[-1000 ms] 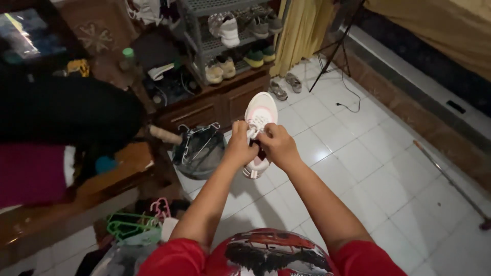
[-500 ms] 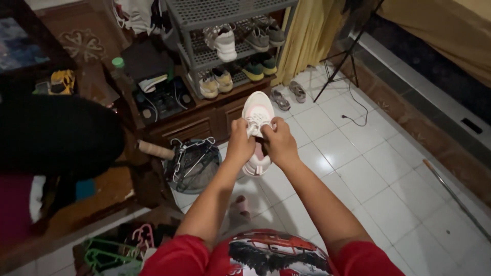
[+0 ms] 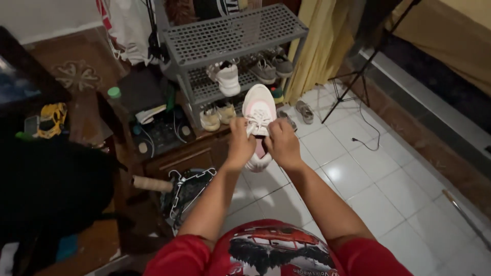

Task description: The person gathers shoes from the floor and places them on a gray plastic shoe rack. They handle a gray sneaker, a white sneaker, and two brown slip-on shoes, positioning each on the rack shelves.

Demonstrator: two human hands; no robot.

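1. While both arms were stretched fwd at chest height, the left hand (image 3: 240,143) and right hand (image 3: 283,144) held one white sneaker (image 3: 259,113) between them, toe pointing away, over the white tile floor (image 3: 378,189).
2. L hand: fingers curled shut on the shoe's left side near the laces, thumb on top.
3. R hand: fingers closed on the right side, thumb + forefinger pinched at the lace area. Can't tell if a lace itself was gripped.
4. Sneaker pos: in the air, just in front of the grey shoe rack (image 3: 232,36), heel end down toward the person, pinkish trim on the toe cap.
5. Rack: perforated grey shelves. White high-top (image 3: 227,77) on mid shelf, grey pair (image 3: 273,65) to its right, beige pair (image 3: 217,116) on the lower level.
6. Floor right of rack: loose sandals (image 3: 305,111), a tripod leg (image 3: 353,82), a black cable (image 3: 371,134).
7. Yellow curtain (image 3: 317,46) hung behind the rack.
8. Left side: dark wood cabinet (image 3: 179,156), w/ a bundle of wire hangers (image 3: 186,186) below it, a yellow toy car (image 3: 52,118) further left.
9. Person wore a red shirt (image 3: 279,250) w/ a car print.
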